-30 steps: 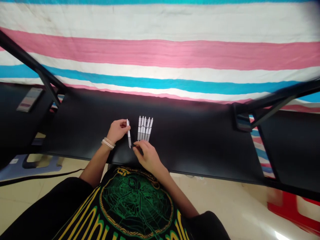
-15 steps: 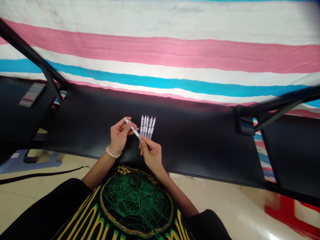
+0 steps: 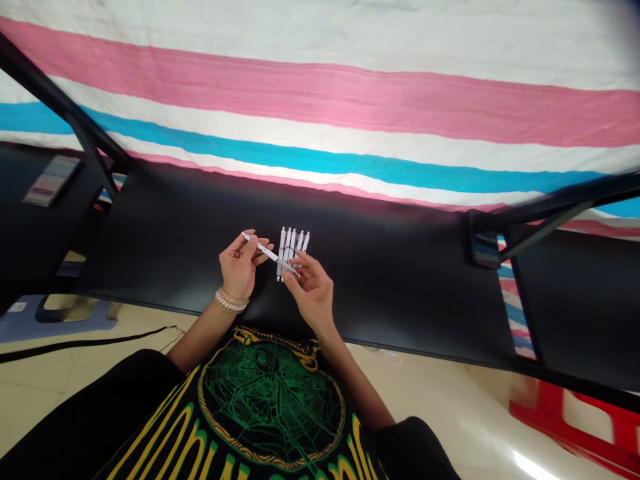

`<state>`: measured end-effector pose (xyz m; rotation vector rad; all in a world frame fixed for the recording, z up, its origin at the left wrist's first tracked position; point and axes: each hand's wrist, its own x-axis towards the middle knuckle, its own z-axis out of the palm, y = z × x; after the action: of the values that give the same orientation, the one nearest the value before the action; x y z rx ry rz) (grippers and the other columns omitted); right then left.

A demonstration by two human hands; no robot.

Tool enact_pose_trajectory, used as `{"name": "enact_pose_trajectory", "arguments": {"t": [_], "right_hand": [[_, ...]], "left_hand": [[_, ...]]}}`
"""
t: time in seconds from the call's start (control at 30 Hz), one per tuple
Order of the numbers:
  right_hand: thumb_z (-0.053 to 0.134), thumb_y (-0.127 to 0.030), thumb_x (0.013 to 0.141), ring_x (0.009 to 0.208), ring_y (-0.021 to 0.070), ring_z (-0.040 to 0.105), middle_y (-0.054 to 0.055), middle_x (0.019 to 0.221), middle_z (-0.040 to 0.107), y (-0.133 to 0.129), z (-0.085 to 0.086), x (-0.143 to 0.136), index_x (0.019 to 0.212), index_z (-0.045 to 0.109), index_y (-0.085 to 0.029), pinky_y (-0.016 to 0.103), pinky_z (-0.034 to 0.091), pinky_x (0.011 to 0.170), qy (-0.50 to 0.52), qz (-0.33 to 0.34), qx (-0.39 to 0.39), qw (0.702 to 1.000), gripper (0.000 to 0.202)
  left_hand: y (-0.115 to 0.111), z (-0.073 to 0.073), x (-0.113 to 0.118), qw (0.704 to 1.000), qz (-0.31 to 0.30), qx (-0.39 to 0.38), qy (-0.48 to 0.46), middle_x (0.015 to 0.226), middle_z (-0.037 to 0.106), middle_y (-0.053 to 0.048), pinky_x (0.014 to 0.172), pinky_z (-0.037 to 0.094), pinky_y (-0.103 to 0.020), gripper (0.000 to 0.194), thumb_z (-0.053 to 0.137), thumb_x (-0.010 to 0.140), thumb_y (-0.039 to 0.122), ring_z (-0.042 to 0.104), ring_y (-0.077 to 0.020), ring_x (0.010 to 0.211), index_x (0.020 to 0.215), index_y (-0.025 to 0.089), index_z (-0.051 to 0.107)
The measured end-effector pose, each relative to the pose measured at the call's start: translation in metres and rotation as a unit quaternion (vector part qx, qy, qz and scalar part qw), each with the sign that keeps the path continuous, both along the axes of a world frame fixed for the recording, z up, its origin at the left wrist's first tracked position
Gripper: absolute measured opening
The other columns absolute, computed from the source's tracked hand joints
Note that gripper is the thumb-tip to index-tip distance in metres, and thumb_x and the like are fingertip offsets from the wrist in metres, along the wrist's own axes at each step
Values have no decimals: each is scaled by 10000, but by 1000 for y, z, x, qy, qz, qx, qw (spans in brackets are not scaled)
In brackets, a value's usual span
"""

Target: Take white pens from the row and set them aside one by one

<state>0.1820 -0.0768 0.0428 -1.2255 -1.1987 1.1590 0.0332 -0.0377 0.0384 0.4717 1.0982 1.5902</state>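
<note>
The person holds one white pen (image 3: 270, 255) in the air, just above the black surface (image 3: 400, 280); the left hand (image 3: 239, 267) is closed around the end with the button, and the fingers of the right hand (image 3: 313, 288) pinch the other end, near the tip; so both hands grip the same pen, which lies slanted between them. Just behind it, a row of pens (image 3: 293, 245) rests on the surface, side by side and touching, the ends pointing away from the person; the held pen partly covers their near ends. A beaded bracelet (image 3: 230, 301) sits on the left wrist. I judge that the step in hand is work on this single pen, perhaps to check it or to twist its parts, though the picture is too small to tell which; the next move seems to need a steady hold at both ends and care not to knock the row behind.
</note>
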Motion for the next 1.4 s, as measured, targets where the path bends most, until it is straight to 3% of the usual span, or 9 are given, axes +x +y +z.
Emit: {"name": "enact_pose_trajectory", "arguments": {"t": [0.2, 0.3, 0.43, 0.53, 0.63, 0.77, 1.0, 1.23, 1.4], "right_hand": [[762, -338, 805, 803, 171, 686, 60, 975, 694, -1, -2, -2, 971, 748, -213, 280, 578, 643, 14, -28, -9, 999, 209], [683, -374, 875, 649, 139, 655, 38, 833, 692, 0, -4, -2, 988, 740, -208, 260, 553, 549, 27, -14, -42, 999, 209], [749, -354, 821, 811, 172, 688, 71, 1021, 698, 1, -5, -2, 1027, 736, -220, 276, 580, 627, 30, -14, -21, 999, 247], [644, -380, 906, 672, 152, 669, 50, 868, 702, 1, -5, -4, 1088, 718, -213, 268, 557, 541, 36, -4, -46, 998, 258], [704, -340, 861, 864, 182, 686, 71, 1015, 690, 0, -6, -4, 988, 745, -221, 301, 589, 713, -17, -22, 9, 1000, 179], [673, -332, 886, 905, 182, 682, 74, 1102, 674, 0, -11, -5, 1339, 561, -243, 313, 589, 748, -14, 7, 2, 1000, 475], [445, -213, 987, 814, 177, 634, 75, 960, 679, 0, -11, 0, 1227, 665, -218, 310, 526, 776, -234, 69, 81, 966, 325], [490, -238, 982, 698, 151, 562, 9, 776, 595, -9, -3, 23, 1178, 697, -230, 285, 469, 677, -173, 41, 51, 983, 285], [508, -263, 980, 733, 160, 585, 15, 804, 628, -11, 16, 23, 1180, 697, -243, 307, 487, 713, -137, 43, 43, 989, 276]], "left_hand": [[0, -3, 2, 1000, 1, -11, 0, 883, 753, -88, 749, 608, -349, 408, 797, 769, 386, 748, -214, 767, 1078, 156, 661], [1, -5, 2, 1000, 2, -9, -3, 882, 753, -93, 739, 608, -345, 400, 795, 772, 379, 746, -211, 760, 1071, 151, 663], [2, -7, 4, 1000, 6, -12, -5, 881, 753, -92, 743, 609, -345, 408, 798, 767, 383, 745, -210, 772, 1072, 150, 658], [2, -9, 5, 1000, 5, -10, -8, 881, 752, -96, 747, 610, -341, 404, 794, 775, 376, 745, -208, 781, 1072, 141, 656], [2, -9, 5, 1000, 6, -11, -9, 877, 750, -93, 752, 609, -338, 409, 793, 774, 378, 745, -204, 782, 1075, 139, 652], [1, -9, 5, 1000, 1, -19, -3, 874, 750, -88, 749, 608, -335, 421, 795, 764, 394, 745, -206, 784, 1070, 146, 650], [-1, -13, 6, 999, -16, -26, 10, 880, 751, -93, 774, 605, -338, 426, 799, 761, 398, 749, -210, 809, 1069, 143, 654], [14, -14, -28, 993, 57, -57, -92, 891, 749, -71, 832, 596, -250, 177, 744, 830, 220, 739, -150, 863, 964, 122, 683], [20, -8, -30, 971, 21, -128, -200, 840, 741, -62, 798, 579, -129, 112, 601, 912, 102, 726, -93, 838, 840, 103, 687]]}}
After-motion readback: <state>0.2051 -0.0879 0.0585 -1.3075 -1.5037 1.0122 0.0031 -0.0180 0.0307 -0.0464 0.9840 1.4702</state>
